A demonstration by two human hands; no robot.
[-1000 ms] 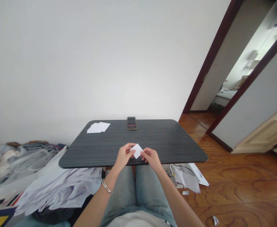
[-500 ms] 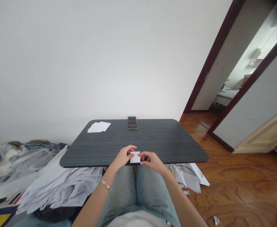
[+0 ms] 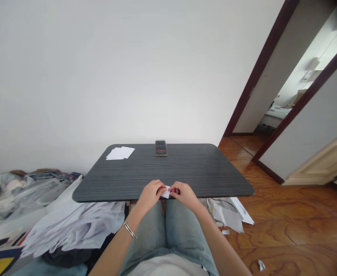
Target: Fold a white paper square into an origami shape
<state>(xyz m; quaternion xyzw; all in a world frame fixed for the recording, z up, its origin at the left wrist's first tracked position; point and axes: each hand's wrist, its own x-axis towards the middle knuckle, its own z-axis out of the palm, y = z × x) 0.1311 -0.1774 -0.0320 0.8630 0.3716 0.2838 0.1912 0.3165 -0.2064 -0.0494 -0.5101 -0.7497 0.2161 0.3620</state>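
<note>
A small piece of white paper (image 3: 166, 192) is pinched between my two hands at the near edge of the dark wood-grain table (image 3: 197, 168). My left hand (image 3: 152, 191) is closed on its left side, with the fingertips curled over the paper. From the right, my right hand (image 3: 183, 193) grips the other side with thumb and forefinger. The fingers cover much of the paper, so its exact shape is partly hidden.
White paper sheets (image 3: 120, 153) lie overlapping at the table's far left. A phone (image 3: 160, 148) leans on a stand at the back middle. Heaped cloth and plastic (image 3: 70, 226) fill the left floor; loose papers (image 3: 228, 216) lie under the right side. A doorway opens at right.
The paper has turned from a square-on position to a tilted one, and less of it shows. My left fingers have curled in closer around it.
</note>
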